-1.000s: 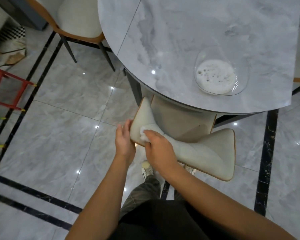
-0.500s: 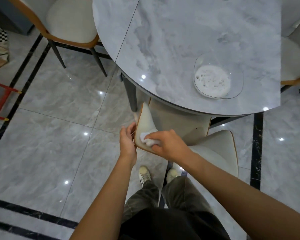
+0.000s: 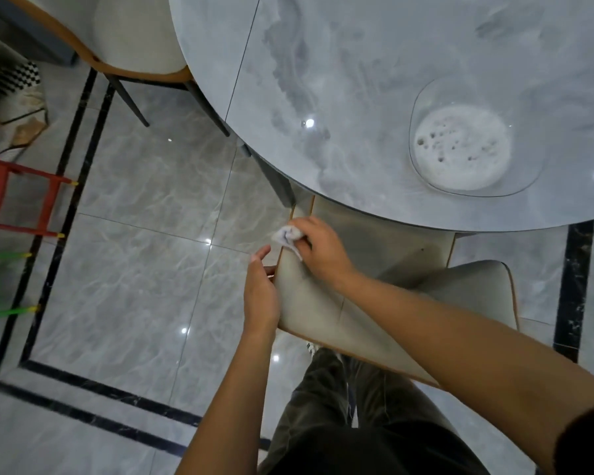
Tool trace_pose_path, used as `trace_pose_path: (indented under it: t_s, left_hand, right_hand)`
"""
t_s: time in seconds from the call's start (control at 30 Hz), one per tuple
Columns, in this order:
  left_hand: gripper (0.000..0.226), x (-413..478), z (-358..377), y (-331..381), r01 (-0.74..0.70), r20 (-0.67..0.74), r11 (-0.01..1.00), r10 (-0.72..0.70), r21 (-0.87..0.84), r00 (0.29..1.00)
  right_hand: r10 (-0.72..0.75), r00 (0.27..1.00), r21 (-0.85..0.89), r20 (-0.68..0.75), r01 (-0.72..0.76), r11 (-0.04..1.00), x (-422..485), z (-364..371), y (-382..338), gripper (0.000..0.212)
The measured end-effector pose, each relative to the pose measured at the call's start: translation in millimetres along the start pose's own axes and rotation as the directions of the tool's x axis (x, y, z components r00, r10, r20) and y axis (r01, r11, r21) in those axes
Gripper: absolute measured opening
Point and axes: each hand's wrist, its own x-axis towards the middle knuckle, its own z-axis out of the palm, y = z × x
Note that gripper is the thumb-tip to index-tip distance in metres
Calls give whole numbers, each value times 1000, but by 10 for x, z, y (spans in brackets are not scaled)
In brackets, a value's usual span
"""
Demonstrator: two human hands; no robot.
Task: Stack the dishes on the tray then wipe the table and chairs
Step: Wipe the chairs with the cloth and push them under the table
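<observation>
A clear glass bowl stands on the table near its edge, holding a round pool of white, bubbly foam. Just below it, the chair you are wiping is tucked part way under the tabletop: smooth cream upholstery, tan trim along its curved rim. Your right hand grips a small crumpled white cloth, pressed against the top left corner of the chair's side. Your left hand lies flat against the chair's outer edge, fingers straight and holding nothing. The tabletop is polished grey marble with a rounded outline; the floor is glossy grey tile with black borders.
</observation>
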Motion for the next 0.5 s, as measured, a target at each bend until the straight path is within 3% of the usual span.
trace_pose_path:
  t_s: [0.17, 0.27, 0.33, 0.4, 0.5]
  left_hand:
    - [45, -10, 83, -65, -49, -161, 988, 73, 143, 984]
    - [46, -34, 103, -71, -58, -215, 982, 97, 178, 972]
    - [46, -37, 119, -66, -66, -231, 980, 110, 189, 967]
    - [46, -30, 127, -71, -78, -244, 976, 127, 202, 962]
    - [47, -41, 145, -82, -94, -272, 976, 147, 196, 951]
  right_hand:
    - [266, 956, 217, -128, -234, 948, 273, 168, 282, 14]
    - [547, 833, 343, -77, -493, 799, 359, 229, 581, 8]
    - [676, 737, 290, -2, -647, 705, 335, 215, 772, 3]
    - [721, 686, 233, 101, -721, 653, 179, 186, 881, 7]
    - [594, 770, 148, 232, -631, 761, -129, 81, 959, 29]
